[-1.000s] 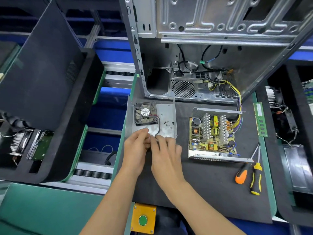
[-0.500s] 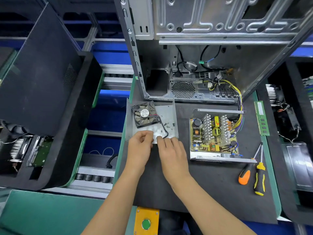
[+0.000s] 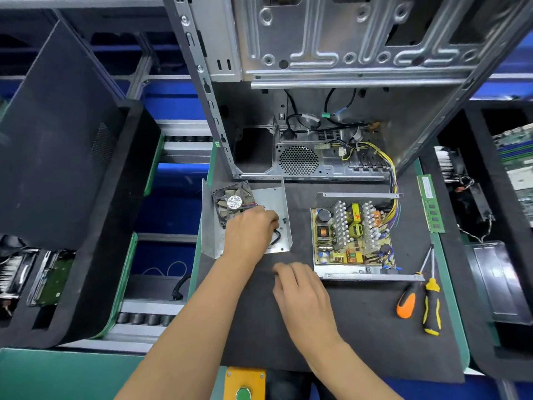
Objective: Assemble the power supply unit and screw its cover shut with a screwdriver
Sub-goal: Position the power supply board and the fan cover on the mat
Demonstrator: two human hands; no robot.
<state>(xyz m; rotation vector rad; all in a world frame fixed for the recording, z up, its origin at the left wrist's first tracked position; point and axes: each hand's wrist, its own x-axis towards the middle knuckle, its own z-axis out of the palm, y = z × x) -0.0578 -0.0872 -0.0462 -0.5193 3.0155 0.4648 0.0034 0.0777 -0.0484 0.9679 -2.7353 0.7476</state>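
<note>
My left hand (image 3: 250,230) curls closed inside the fan cover (image 3: 275,197) lying beside the open supply (image 3: 353,236), apparently picking up loose screws, while my right (image 3: 302,295) rests empty on the counter (image 3: 360,336), free for the screwdriver (image 3: 409,298).

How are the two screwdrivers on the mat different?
The orange screwdriver has a short, fat orange-and-black handle; the yellow screwdriver has a longer, slimmer yellow-and-black one. The orange one lies slanted, the yellow one straighter. Both lie untouched on the mat, thin shafts pointing away.
</note>
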